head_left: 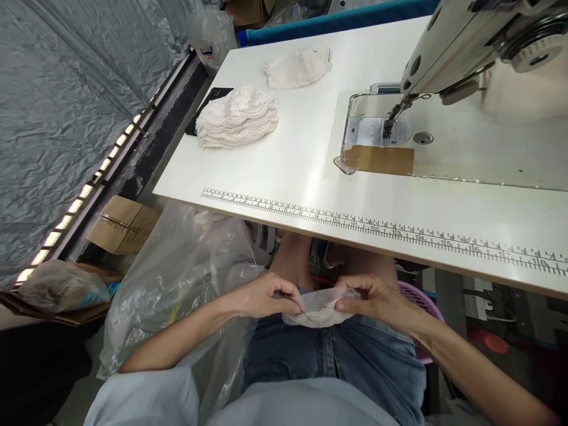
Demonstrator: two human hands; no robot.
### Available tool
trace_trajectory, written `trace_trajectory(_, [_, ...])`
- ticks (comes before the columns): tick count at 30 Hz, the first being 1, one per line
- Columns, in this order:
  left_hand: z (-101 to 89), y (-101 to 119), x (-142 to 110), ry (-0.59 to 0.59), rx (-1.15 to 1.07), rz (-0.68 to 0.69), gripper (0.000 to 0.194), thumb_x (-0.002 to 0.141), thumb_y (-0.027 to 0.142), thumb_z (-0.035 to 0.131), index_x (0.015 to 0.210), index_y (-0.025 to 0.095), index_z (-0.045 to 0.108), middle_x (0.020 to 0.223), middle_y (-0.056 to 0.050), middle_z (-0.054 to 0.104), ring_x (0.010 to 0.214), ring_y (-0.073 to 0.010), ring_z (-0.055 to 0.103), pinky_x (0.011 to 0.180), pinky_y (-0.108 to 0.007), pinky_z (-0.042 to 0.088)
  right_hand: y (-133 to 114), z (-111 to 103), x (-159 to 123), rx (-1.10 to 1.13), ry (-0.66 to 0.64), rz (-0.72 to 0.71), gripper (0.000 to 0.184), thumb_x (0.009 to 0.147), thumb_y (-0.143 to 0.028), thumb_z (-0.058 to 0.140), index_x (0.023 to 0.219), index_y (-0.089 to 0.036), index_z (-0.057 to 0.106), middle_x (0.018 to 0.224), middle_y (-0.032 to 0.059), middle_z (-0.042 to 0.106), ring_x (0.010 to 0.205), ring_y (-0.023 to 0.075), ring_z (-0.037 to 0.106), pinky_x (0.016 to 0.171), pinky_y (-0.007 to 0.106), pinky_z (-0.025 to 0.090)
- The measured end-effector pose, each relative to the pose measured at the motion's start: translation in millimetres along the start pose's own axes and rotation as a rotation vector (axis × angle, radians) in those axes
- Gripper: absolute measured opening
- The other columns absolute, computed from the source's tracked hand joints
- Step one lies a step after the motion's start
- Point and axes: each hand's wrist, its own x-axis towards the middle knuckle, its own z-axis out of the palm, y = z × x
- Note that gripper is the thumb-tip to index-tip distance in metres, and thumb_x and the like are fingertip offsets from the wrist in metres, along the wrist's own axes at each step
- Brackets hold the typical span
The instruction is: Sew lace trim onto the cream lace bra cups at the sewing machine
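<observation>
Over my lap, below the table's front edge, both hands hold a small piece of white lace fabric (pixel 320 310). My left hand (pixel 266 296) pinches its left side with closed fingers. My right hand (pixel 373 299) grips its right side, thumb pressed on top. On the white sewing table (pixel 310 177) lie a stack of white lace pieces (pixel 237 118) at the left and a single pale piece (pixel 298 67) farther back. The sewing machine (pixel 479 41) stands at the right, its needle (pixel 390 121) over the metal plate.
A printed ruler (pixel 381 228) runs along the table's front edge. A large clear plastic bag (pixel 177 278) sits by my left knee, a cardboard box (pixel 122 225) on the floor at left, a purple basket (pixel 421 302) under the table at right. Grey sheeting covers the left wall.
</observation>
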Motion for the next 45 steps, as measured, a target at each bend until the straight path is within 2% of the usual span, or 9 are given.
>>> trace_trajectory(4, [-1.3,-1,0,-0.022,0.001,0.016,0.017,0.082,0.023,0.058,0.089,0.013,0.070,0.085,-0.005,0.070,0.080,-0.0124,0.063,0.072,-0.019,0.048,2,-1,-1,-0.005,0.010,0.022,0.025,0.064,-0.039,0.076,0.070,-0.015,0.068,0.068,0.0011,0.063,0.066,0.0141,0.056,0.061,0.025,0.042])
trace_trajectory(13, [-2.0,-3,-1,-0.058,-0.033,-0.015,0.020,0.080,0.024,0.061,0.094,0.012,0.069,0.084,-0.006,0.070,0.076,-0.0123,0.063,0.069,-0.019,0.048,5,0,-3,0.004,0.033,0.066,0.029,0.065,-0.043,0.074,0.070,-0.015,0.066,0.068,0.0020,0.062,0.065,0.0146,0.056,0.062,0.026,0.044])
trace_trajectory(16, [-1.4,-1,-1,-0.097,-0.018,0.022,0.025,0.077,0.025,0.065,0.097,0.012,0.068,0.090,-0.007,0.071,0.081,-0.0140,0.064,0.074,-0.020,0.048,4,3,-4,0.007,0.020,0.046,0.027,0.067,-0.041,0.073,0.071,-0.015,0.067,0.066,0.0015,0.061,0.063,0.0129,0.054,0.059,0.024,0.042])
trace_trajectory(19, [1.9,-1,3,-0.084,0.004,0.077,0.028,0.073,0.027,0.070,0.097,0.014,0.069,0.095,-0.007,0.070,0.086,-0.0157,0.064,0.076,-0.020,0.048,2,5,-3,0.000,0.009,0.030,0.025,0.067,-0.038,0.074,0.070,-0.014,0.067,0.066,0.0009,0.061,0.062,0.0115,0.052,0.056,0.022,0.039])
trace_trajectory(25, [6.9,-3,12,0.022,0.037,0.058,0.022,0.071,0.030,0.070,0.086,0.012,0.072,0.076,-0.004,0.071,0.072,-0.0142,0.065,0.066,-0.018,0.048,-4,9,-3,0.000,0.010,0.027,0.027,0.068,-0.042,0.073,0.071,-0.015,0.068,0.065,0.0000,0.060,0.061,0.0107,0.051,0.056,0.022,0.038])
trace_trajectory(31, [-0.7,-3,3,0.006,0.019,-0.026,0.022,0.069,0.029,0.071,0.083,0.013,0.072,0.073,-0.003,0.071,0.068,-0.0136,0.063,0.064,-0.019,0.047,-4,12,-4,-0.015,-0.003,0.020,0.032,0.066,-0.044,0.073,0.072,-0.014,0.068,0.064,0.0006,0.060,0.061,0.0119,0.051,0.056,0.023,0.037])
trace_trajectory(36, [1.5,2,4,-0.037,0.041,0.006,0.028,0.066,0.033,0.074,0.086,0.013,0.071,0.079,-0.002,0.070,0.074,-0.0137,0.062,0.067,-0.018,0.045,-7,17,-3,-0.041,-0.035,0.002,0.034,0.068,-0.047,0.071,0.073,-0.014,0.067,0.065,0.0006,0.059,0.060,0.0111,0.049,0.054,0.022,0.035])
trace_trajectory(41, [9.1,10,12,0.001,0.126,0.012,0.024,0.067,0.035,0.072,0.078,0.013,0.071,0.059,0.005,0.059,0.056,-0.0070,0.049,0.051,-0.015,0.034,-6,18,-5,-0.100,-0.037,-0.034,0.032,0.072,-0.046,0.068,0.075,-0.014,0.065,0.063,-0.0008,0.055,0.058,0.0102,0.046,0.052,0.021,0.033])
trace_trajectory(45, [8.3,6,10,0.027,0.126,-0.031,0.024,0.068,0.034,0.072,0.078,0.013,0.072,0.057,0.004,0.059,0.053,-0.0064,0.046,0.050,-0.015,0.032,-2,15,-7,-0.140,-0.067,-0.046,0.031,0.073,-0.046,0.067,0.077,-0.015,0.063,0.068,-0.0004,0.056,0.062,0.0117,0.048,0.055,0.022,0.035])
